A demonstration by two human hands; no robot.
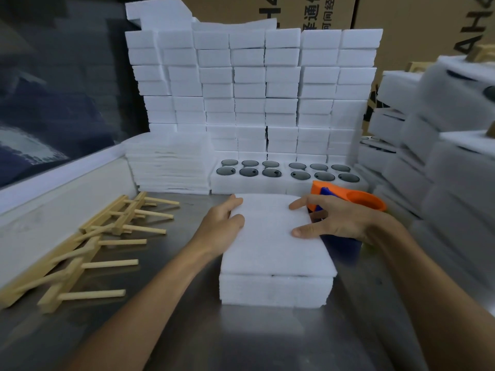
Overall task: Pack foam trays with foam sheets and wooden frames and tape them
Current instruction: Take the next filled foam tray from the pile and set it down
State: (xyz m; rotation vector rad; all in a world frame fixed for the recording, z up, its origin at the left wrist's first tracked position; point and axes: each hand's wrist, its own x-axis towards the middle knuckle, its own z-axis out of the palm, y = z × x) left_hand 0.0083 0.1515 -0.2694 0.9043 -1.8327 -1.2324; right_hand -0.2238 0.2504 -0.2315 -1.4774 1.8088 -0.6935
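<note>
Both hands [278, 223] flat on foam sheet [276, 245].

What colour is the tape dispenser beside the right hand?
Orange with blue parts, in the head view: tape dispenser.

- A shiny grey metal table [166, 330] fills the bottom of the view.
- Soft light makes pale shiny spots on it.
- Along the table's left edge runs a low white wall [53, 210].
- Above that wall is a dark blue sheet [53, 103], blurry, with a pale patch on it.
- Behind the table's far edge stand big brown cardboard boxes [417, 14] with black letters on them.
</note>
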